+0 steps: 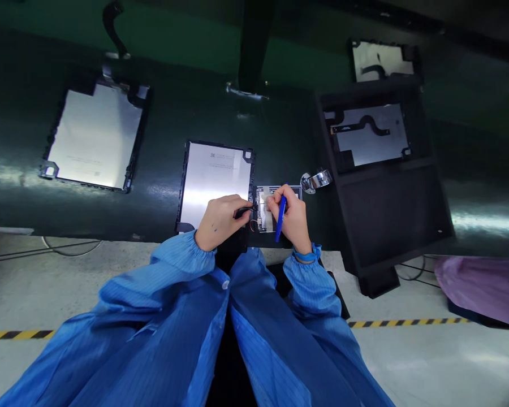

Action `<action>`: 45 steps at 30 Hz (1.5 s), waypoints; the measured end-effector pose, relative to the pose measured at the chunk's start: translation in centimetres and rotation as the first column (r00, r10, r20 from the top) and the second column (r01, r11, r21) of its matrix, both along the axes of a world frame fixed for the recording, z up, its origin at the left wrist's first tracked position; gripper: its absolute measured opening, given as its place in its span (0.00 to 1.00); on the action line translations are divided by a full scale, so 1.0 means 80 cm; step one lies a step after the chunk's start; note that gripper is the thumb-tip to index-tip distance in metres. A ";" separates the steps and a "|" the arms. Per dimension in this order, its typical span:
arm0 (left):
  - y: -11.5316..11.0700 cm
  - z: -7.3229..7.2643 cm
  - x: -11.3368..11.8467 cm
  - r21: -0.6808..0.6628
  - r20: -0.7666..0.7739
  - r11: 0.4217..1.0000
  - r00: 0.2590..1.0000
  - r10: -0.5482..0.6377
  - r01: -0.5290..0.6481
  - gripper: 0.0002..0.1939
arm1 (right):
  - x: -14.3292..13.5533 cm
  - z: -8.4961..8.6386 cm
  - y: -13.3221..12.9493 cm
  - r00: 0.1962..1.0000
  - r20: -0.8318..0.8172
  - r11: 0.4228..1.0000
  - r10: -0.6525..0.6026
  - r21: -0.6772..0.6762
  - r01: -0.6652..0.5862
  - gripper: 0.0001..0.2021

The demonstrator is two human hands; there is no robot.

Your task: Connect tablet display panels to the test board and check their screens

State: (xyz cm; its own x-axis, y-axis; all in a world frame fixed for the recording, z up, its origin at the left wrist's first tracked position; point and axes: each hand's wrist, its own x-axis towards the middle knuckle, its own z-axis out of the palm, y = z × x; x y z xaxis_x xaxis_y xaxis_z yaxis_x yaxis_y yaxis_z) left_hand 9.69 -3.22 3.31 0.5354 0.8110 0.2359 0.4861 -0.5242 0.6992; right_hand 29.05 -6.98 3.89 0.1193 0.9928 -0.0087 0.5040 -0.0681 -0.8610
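A silver panel with a black frame (pixel 218 181) lies flat near the table's front edge. Against its right side sits a small circuit board (pixel 263 223) with a pale strip across it. My left hand (pixel 224 219) pinches a black cable (pixel 242 211) where the panel meets the board. Over the board, my right hand (pixel 292 217) is closed round a blue pen (pixel 281 219), its fingertips close to the pale strip. What those fingertips touch is too small to make out.
Another silver panel (pixel 95 135) lies at the left. A black divided tray (pixel 390 215) at the right holds a panel with a dark flex cable (pixel 360 129). A shiny metal ring (pixel 316 181) stands between board and tray. Another panel (pixel 384 59) lies behind the tray.
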 end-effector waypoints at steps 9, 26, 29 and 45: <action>-0.007 -0.004 0.004 0.178 -0.203 0.980 0.978 -0.052 0.089 0.09 | 0.004 0.002 0.003 0.998 0.002 0.998 0.067 0.009 -0.067 0.09; -0.004 -0.005 0.006 0.007 -0.015 1.000 1.000 0.007 -0.007 0.09 | 0.005 0.001 0.002 0.995 -0.035 0.995 0.098 -0.016 -0.099 0.12; -0.003 -0.005 0.005 -0.012 -0.011 1.000 1.000 0.005 -0.005 0.10 | 0.006 0.002 0.003 0.994 -0.039 0.995 0.100 -0.026 -0.101 0.12; -0.030 0.046 -0.127 -0.024 -0.223 0.963 0.940 0.258 -0.270 0.36 | -0.007 0.023 -0.021 0.898 0.263 0.927 0.354 0.032 -0.375 0.45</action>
State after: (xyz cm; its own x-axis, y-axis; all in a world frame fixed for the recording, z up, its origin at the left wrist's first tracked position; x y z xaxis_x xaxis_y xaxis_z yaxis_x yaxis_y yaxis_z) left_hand -0.48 -5.63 6.98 0.3337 0.9383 0.0907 0.7440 -0.3212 0.5859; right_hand 28.51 -8.63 5.77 -0.2627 0.9633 0.0544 0.6778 0.2244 -0.7001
